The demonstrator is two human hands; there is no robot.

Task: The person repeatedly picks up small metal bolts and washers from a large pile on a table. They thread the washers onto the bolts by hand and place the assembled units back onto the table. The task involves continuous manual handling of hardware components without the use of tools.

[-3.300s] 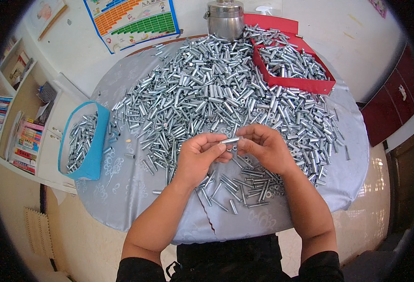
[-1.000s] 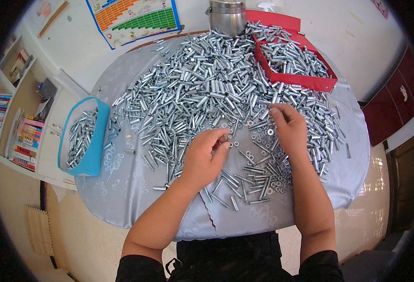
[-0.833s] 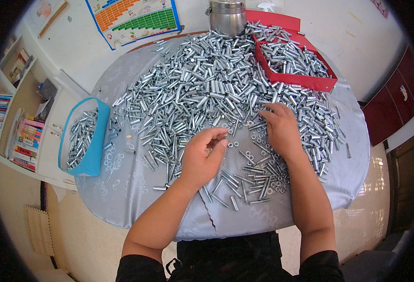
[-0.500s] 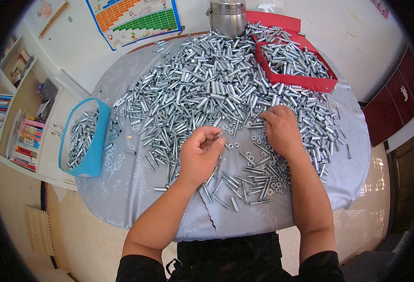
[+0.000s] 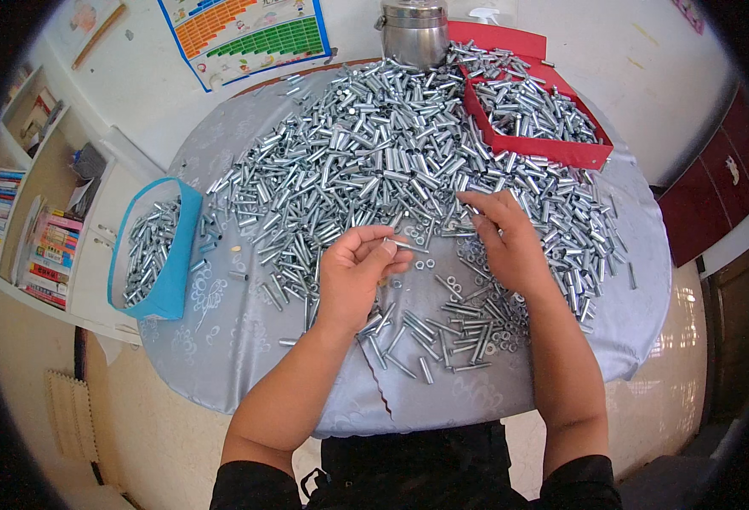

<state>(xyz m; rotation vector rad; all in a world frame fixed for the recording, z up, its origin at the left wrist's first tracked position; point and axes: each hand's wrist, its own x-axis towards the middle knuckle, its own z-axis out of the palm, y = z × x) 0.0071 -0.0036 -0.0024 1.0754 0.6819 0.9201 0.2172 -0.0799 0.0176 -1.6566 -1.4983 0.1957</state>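
Observation:
My left hand [image 5: 353,276] is closed near the front edge of the pile, with a slim silver bolt [image 5: 410,247] pinched between thumb and fingers and pointing to the right. To its right, my right hand [image 5: 515,246] reaches over the heap with index finger and thumb apart; I see nothing held between them. Under and beyond its fingers lies a large heap of silver metal sleeves and bolts [image 5: 374,140]. Loose nuts [image 5: 451,282] lie between the two hands. Closer to me, a small group of bolts [image 5: 468,331] lies with washers and nuts.
A blue bin [image 5: 167,285] of metal parts stands at the left of the cloth-covered table [image 5: 255,382]. At the back right, a red box [image 5: 553,151] is filled with similar parts. A steel pot [image 5: 414,34] stands behind the heap. Bookshelves [image 5: 17,221] line the left side.
My left hand has turned, and the bolt in it now points sideways to the right. The right hand's fingers have lifted and spread, with the hand shifting slightly left.

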